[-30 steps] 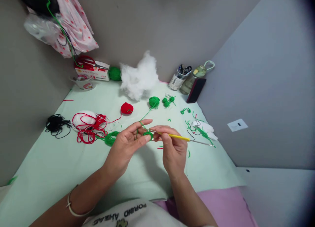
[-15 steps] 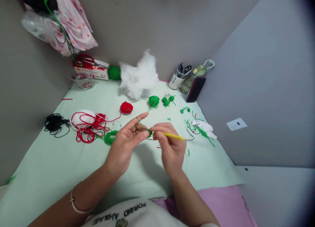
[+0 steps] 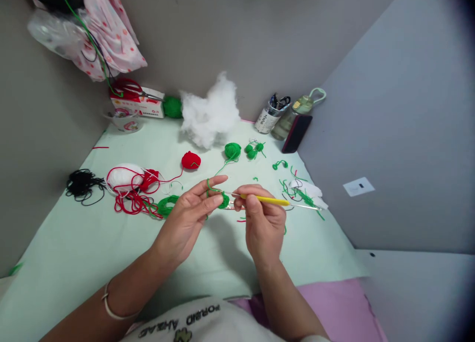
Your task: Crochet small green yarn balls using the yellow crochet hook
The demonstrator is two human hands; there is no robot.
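Note:
Between thumb and fingers my left hand (image 3: 191,211) pinches a small green crochet piece (image 3: 223,201). Green yarn loops around its raised index finger and runs back to a green yarn ball (image 3: 232,151). My right hand (image 3: 264,223) is closed on a crochet hook (image 3: 272,200) with a yellow grip and a metal shaft at each end. The hook's left tip meets the yarn at the top of the green piece. A flat, shiny item, partly hidden, lies on the table behind the piece; its kind I cannot make out.
A red yarn ball (image 3: 191,160), white yarn (image 3: 125,177), black yarn (image 3: 84,184) and a green coil (image 3: 167,206) lie to the left. White stuffing (image 3: 210,112) sits at the back. A phone (image 3: 297,134) leans on a bottle (image 3: 302,104). Green scraps (image 3: 306,198) lie right.
My right hand has shifted slightly right, and the hook now lies flatter, with its shaft showing left of the grip. More of the green crochet piece shows; my left index finger is a little lower.

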